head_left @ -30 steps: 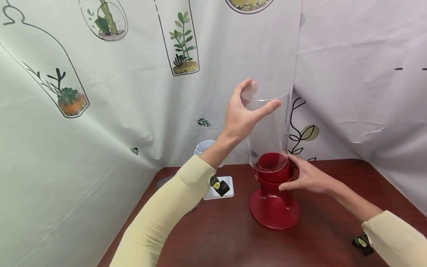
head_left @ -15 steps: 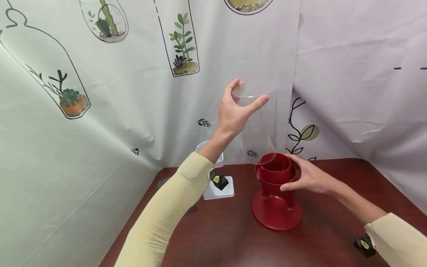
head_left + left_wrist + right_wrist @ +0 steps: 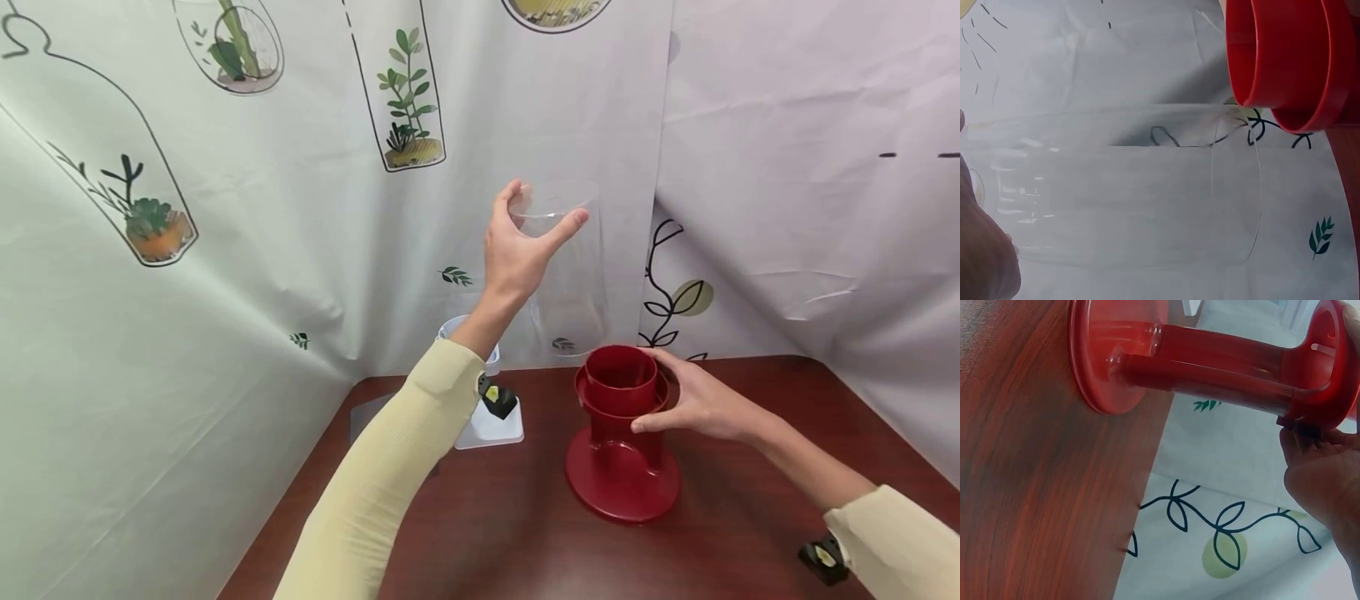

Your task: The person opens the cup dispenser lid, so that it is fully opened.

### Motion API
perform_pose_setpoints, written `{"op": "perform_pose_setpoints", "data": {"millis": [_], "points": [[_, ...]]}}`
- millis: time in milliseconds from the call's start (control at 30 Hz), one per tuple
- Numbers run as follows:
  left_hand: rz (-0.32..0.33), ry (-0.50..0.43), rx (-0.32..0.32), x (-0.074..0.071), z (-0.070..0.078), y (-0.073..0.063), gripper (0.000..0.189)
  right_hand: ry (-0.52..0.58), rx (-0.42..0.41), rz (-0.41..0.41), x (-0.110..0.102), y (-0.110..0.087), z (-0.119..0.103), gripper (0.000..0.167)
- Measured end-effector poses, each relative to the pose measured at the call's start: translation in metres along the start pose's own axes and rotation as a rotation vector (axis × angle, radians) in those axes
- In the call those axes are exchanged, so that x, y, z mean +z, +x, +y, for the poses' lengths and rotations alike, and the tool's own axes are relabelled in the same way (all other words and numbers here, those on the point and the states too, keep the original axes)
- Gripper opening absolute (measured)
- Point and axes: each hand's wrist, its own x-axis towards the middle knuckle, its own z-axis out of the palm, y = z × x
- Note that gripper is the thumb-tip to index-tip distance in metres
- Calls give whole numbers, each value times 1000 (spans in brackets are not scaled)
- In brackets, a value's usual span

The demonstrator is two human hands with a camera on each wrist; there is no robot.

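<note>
My left hand [image 3: 517,258] grips a clear plastic cylinder [image 3: 572,275] near its upper rim, thumb on one side and fingers round the other. The cylinder hangs upright, its lower end up and to the left of a red stand's mouth. In the left wrist view the clear tube [image 3: 1129,200] lies across the picture, apart from the red rim. The red stand [image 3: 621,492] has a round base on the table and a ring-shaped collar on top. On the collar's right side rests my right hand [image 3: 697,398], thumb in front and fingers behind; the right wrist view shows the fingers at the collar's underside.
A white square piece [image 3: 491,429] lies on the dark red table [image 3: 517,533] left of the stand. Behind my left forearm stands a white cup-like container [image 3: 452,327], with a dark grey flat item [image 3: 365,417] nearby. Printed curtains [image 3: 315,208] close off the back and sides.
The left hand has carried the clear cylinder up and left, away from over the red stand's mouth. The right hand has stayed at the stand's collar.
</note>
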Motion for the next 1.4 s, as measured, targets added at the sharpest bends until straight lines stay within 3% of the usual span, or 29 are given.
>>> {"op": "perform_pose_setpoints", "data": {"millis": [200, 467, 967, 1400], "points": [[32, 66, -9, 10, -19, -4, 107, 11, 13, 3, 1, -1, 1, 90], [32, 130, -43, 29, -54, -22, 110, 18, 35, 3, 1, -1, -1, 91], [-5, 97, -147, 46, -115, -62, 102, 24, 25, -3, -1, 0, 1, 90], [-35, 99, -212, 53, -143, -84, 103, 32, 28, -4, -1, 0, 1, 90]]}}
